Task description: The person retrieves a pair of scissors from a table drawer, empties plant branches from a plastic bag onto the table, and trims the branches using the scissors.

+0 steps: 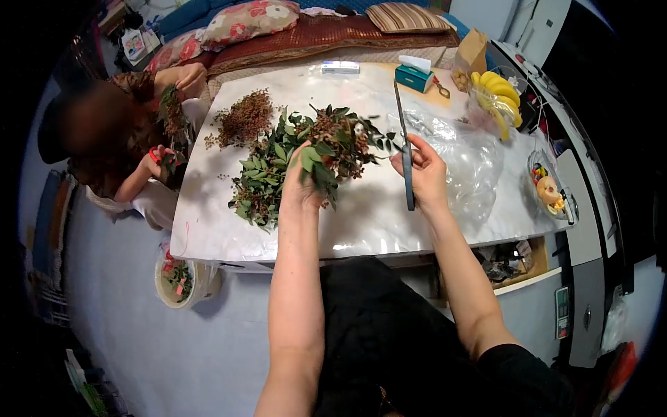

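My left hand (301, 179) is closed around a bunch of leafy stems with small brown-red berries (342, 146), raised above the table. To its right, my right hand (425, 170) grips dark-handled scissors (408, 167), their long blades pointing toward the table's far side. A thin leafy sprig from the bunch reaches toward the scissors. On the table, left of my left hand, lies a pile of green leafy branches (260, 182). Behind that pile is a heap of brown-red berry clusters (243, 119).
The white table (361, 233) also bears clear plastic (476, 167), bananas (501, 90), a tissue box (415, 76) and a fruit tray (549, 187). At the left, a co-worker (104, 153) holds red-handled scissors and a sprig. A bin (201, 285) stands on the floor.
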The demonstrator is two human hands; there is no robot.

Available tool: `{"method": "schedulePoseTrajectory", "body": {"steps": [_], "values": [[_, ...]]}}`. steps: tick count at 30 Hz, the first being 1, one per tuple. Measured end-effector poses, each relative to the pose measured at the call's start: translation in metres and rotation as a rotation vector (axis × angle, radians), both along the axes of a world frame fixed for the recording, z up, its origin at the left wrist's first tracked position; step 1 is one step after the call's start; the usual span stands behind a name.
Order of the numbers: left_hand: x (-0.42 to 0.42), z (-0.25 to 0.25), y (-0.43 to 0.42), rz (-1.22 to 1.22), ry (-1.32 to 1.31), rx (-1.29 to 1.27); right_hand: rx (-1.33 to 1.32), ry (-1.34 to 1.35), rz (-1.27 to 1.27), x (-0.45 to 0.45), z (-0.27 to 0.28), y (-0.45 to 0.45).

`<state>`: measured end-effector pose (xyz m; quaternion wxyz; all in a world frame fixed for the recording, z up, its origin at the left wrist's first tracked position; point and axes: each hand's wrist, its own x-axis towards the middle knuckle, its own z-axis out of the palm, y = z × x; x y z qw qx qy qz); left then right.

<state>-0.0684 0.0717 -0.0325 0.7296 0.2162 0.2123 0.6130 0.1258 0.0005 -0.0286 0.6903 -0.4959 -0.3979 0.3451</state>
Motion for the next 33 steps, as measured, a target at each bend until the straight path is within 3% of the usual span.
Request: {"method": "schedulePoseTrajectory", "body": {"steps": [1,3,6,7,11,14,18,20,22,24,27,30,33], "values": [[-0.009,-0.012,0.01,-0.128,-0.154,0.024,-0.021,0.014,-0.006,0.001,-0.005,-0.001],[-0.012,-0.024,0.024,-0.106,-0.242,-0.076,-0.063,0.043,0.001,0.0,-0.013,-0.003],[-0.013,-0.016,0.037,0.04,-0.028,-0.036,-0.046,0.144,0.073,-0.008,-0.023,0.003],[-0.007,0.029,0.006,0.002,-0.024,-0.071,-0.058,0.158,0.11,-0.011,-0.025,0.007],[-0.015,0.025,0.01,-0.088,-0.113,-0.099,0.048,0.292,0.177,-0.039,-0.023,0.029],[-0.02,0.006,0.023,-0.189,-0.135,-0.029,0.174,0.552,0.346,-0.052,-0.018,0.041],[-0.023,0.007,0.017,-0.104,-0.07,-0.01,0.104,0.559,0.352,-0.056,-0.014,0.037],[-0.031,-0.027,0.039,-0.022,-0.028,0.028,0.113,0.476,0.332,-0.048,-0.016,0.034],[-0.035,-0.012,0.025,0.078,0.243,0.162,0.129,0.468,0.376,-0.036,-0.015,0.032],[-0.039,0.004,0.012,0.126,0.365,0.309,0.071,0.25,0.19,-0.025,-0.011,0.03],[-0.038,0.024,0.007,-0.046,0.208,0.475,0.015,0.151,0.108,-0.006,-0.005,0.029],[-0.033,0.028,-0.001,0.023,0.123,0.603,0.006,0.112,0.051,0.006,-0.004,0.028],[-0.042,0.028,0.012,0.099,0.185,0.527,0.021,0.082,0.018,0.018,-0.001,0.024]]}}
